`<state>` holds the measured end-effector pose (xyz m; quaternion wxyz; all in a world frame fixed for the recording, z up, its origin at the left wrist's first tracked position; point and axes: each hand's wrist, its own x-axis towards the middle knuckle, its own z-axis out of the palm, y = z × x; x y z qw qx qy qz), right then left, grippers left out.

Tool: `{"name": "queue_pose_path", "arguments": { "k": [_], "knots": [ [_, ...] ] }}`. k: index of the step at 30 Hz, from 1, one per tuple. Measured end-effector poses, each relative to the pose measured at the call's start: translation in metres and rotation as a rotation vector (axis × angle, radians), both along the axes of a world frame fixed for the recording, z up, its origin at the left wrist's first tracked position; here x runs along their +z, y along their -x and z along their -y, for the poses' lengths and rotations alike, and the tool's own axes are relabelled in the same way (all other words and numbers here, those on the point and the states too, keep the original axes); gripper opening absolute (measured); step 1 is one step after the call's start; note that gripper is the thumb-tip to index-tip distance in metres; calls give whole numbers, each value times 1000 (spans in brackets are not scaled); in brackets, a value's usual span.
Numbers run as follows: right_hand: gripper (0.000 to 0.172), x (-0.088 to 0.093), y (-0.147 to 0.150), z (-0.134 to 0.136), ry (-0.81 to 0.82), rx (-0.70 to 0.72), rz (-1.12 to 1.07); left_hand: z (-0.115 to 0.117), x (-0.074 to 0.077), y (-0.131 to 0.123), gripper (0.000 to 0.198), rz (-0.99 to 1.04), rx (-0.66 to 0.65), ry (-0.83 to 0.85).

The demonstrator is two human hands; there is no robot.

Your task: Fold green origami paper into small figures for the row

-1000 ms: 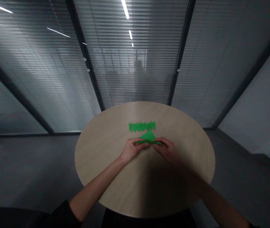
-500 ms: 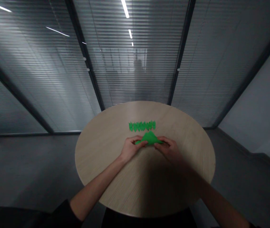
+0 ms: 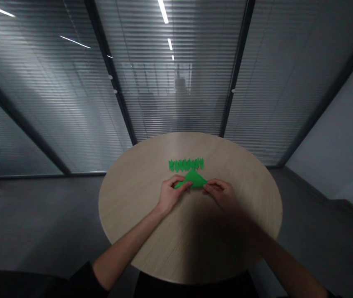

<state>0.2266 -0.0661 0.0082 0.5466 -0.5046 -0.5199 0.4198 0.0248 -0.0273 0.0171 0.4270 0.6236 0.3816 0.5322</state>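
A sheet of green paper (image 3: 196, 179), folded into a roughly triangular shape with its peak pointing away from me, is held just above or on the table. My left hand (image 3: 171, 193) pinches its left side, thumb on top and fingers behind. At its right corner, the thumb and fingers of my right hand (image 3: 223, 193) are closed on the paper. Just beyond the peak lies a row of several small folded green paper pieces (image 3: 186, 164), side by side.
Everything rests on a round light-wood table (image 3: 133, 198). Behind it stands a glass partition with blinds (image 3: 179, 111) and dark frames. A pale wall (image 3: 344, 136) rises on the right, and grey floor (image 3: 39, 215) surrounds the table.
The green paper has shifted slightly left and lies flatter, with straighter edges at its peak. My right hand's grip has moved to the right corner tip.
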Motion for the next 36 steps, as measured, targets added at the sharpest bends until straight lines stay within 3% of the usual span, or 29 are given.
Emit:
{"name": "queue_pose_path", "arguments": {
  "k": [4,10,14,18,21,36],
  "knots": [
    [32,-4,0,-1,-7,2,21,1,-1,-4,31,90,-55,100],
    [31,-11,0,-3,-29,33,-29,2,-3,-7,40,217,-157,110],
    [50,-9,2,-2,-39,76,-105,3,-4,-9,44,193,-218,115],
    [31,-8,2,-3,-27,137,-1,5,-4,-10,46,135,-305,155],
    [27,-8,2,-3,-47,124,61,7,-4,-10,45,106,-352,209],
    [25,0,3,1,-13,117,-17,14,-1,-12,40,74,-312,198]
  ]
}}
